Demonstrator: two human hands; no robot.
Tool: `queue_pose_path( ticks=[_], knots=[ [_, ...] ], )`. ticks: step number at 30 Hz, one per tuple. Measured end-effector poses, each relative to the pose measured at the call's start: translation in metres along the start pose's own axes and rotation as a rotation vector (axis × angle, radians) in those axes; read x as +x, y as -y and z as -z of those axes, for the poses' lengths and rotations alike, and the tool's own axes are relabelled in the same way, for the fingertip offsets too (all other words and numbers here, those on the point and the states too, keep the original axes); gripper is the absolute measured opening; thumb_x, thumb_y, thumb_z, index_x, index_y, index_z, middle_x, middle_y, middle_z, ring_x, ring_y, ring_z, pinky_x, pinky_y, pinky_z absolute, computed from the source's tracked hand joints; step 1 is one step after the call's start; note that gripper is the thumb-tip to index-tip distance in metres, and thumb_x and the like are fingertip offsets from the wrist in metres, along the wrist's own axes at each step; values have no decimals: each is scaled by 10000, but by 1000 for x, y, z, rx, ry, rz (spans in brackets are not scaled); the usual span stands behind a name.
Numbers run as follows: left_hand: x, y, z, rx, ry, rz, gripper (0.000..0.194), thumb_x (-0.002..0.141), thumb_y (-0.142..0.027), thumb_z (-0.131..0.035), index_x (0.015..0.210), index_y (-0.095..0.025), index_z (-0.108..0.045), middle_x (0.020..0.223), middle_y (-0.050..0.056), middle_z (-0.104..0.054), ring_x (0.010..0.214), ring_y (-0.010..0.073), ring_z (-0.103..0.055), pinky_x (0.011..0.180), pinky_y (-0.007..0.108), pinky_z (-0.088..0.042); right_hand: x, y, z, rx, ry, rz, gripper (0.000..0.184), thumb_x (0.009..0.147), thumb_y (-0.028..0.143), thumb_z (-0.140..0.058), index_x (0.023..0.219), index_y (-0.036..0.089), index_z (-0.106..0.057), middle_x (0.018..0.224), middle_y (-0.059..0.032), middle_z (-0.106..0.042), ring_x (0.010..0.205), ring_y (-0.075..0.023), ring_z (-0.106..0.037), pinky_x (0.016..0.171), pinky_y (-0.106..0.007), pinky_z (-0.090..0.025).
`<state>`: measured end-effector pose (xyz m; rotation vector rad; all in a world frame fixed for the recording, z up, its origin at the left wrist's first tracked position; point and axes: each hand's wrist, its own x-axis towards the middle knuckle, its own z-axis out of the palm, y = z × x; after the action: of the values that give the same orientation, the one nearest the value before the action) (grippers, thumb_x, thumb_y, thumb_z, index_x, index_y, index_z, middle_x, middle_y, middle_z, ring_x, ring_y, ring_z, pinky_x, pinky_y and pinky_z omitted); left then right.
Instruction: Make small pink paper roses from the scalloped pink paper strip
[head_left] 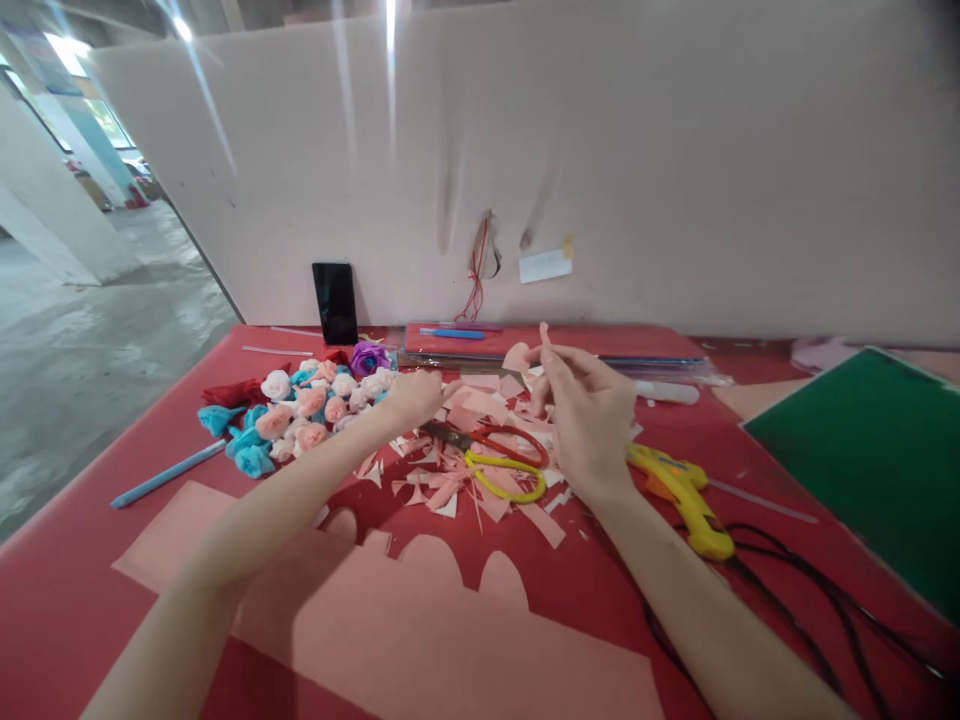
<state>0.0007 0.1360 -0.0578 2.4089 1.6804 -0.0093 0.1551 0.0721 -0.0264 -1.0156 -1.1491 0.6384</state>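
Observation:
My right hand (592,415) is raised over the right side of the scrap pile, its thumb and fingers pinching a small rolled piece of pink paper (544,336). My left hand (415,398) is at the left edge of the pink paper scraps (480,405), fingers curled; whatever they may hold is hidden. Scissors (506,462) with one red and one yellow handle loop lie on the scraps between my hands. Just left of my left hand sits a cluster of paper roses (310,402) in pink, white and blue, with a purple rose (369,358) behind.
Large pink paper sheets (450,650) with rounded cut-outs lie in front. A yellow glue gun (686,495) with black cable rests by my right forearm. A phone (335,303) leans on the white board. A green sheet (870,460) lies right, a blue pen (169,474) left.

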Motion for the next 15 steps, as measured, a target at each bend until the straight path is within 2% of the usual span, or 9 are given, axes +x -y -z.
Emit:
queue_pose_path(
  ticks=[4, 7, 12, 15],
  knots=[
    [-14, 3, 10, -72, -127, -27, 251, 919, -331, -488, 1019, -124, -589, 985, 63, -630, 872, 166, -615, 787, 367, -519, -4, 3, -1, 96, 90, -40, 155, 770, 284, -602, 668, 174, -638, 417, 70, -474, 316, -36, -361, 342, -177, -280],
    [-35, 4, 15, -137, -196, -73, 392, 981, -295, -281, 825, -124, -597, 731, 25, -608, 703, 136, -584, 706, 294, -470, -10, 9, -1, 145, 161, -61, 152, 775, 287, -603, 680, 179, -654, 476, 55, -518, 326, -30, -378, 340, -174, -293],
    [-94, 10, 12, -242, -156, -228, 464, 961, -304, -233, 625, -149, -513, 540, -21, -475, 481, 83, -411, 512, 212, -328, -24, 22, -1, 189, 255, -76, 132, 796, 267, -607, 717, 196, -685, 460, 63, -493, 339, -35, -406, 357, -171, -328],
    [-140, 14, 2, -240, -62, -322, 439, 894, -363, -376, 519, -156, -472, 439, -34, -393, 400, 78, -253, 447, 239, -219, -30, 28, 0, 204, 283, -76, 126, 808, 249, -604, 734, 206, -696, 449, 69, -481, 347, -33, -417, 370, -166, -339]
  ],
)
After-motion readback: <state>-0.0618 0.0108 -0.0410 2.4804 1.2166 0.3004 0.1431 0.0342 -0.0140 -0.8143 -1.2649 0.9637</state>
